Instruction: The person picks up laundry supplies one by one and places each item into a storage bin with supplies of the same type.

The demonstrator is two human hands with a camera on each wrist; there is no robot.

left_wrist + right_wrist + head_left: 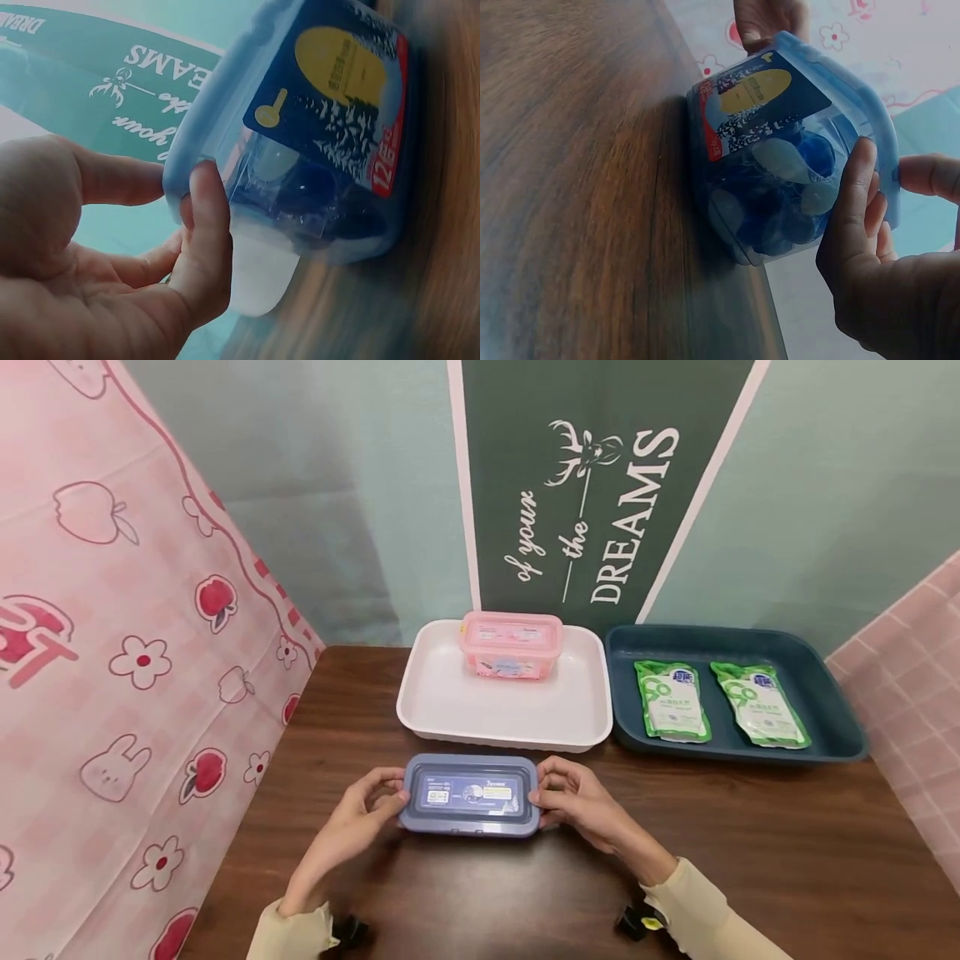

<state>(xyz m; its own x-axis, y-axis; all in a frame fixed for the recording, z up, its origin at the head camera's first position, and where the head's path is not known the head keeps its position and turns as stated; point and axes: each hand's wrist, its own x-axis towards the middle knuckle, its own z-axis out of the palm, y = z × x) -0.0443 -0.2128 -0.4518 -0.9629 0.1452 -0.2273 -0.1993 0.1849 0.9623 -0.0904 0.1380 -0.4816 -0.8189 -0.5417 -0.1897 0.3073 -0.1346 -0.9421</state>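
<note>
A clear plastic box with a blue lid (471, 795) is held between both hands over the near part of the table, in front of the white tray. My left hand (367, 814) grips its left end, the thumb on the lid's rim and fingers below, as the left wrist view shows. On the opposite end, my right hand (581, 802) pinches the rim the same way. Blue and white laundry pods (780, 187) show through the box's clear wall in the right wrist view. A dark blue label with a yellow oval (337, 67) covers its front.
Behind the box stands a white tray (450, 710) with a pink lidded box (512, 646) at its back. To its right, a dark teal tray (832, 727) holds two green-and-white pouches (673, 702). A pink patterned cloth (150, 735) hangs on the left.
</note>
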